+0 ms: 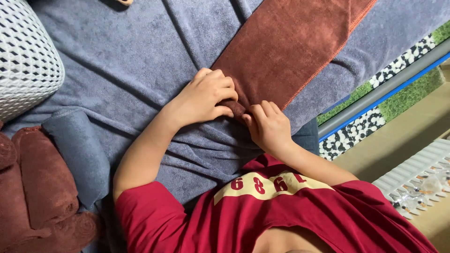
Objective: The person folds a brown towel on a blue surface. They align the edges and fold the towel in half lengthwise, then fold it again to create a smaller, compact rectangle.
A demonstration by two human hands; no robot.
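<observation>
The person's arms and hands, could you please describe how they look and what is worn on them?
Both arms are bare below short red sleeves of a T-shirt with a cream printed panel. The left hand and right hand wear no gloves, rings or watch that I can see.

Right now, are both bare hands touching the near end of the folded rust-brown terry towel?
Touching. The head view shows the left hand and right hand gripping the rust-brown towel's end.

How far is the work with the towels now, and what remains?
Done: rolled towels, brown and grey, lie at the side. In hand: the left hand and right hand grip the near end of a folded brown towel, beginning a roll. Left: nearly its whole length lies flat on the grey towel.
</observation>
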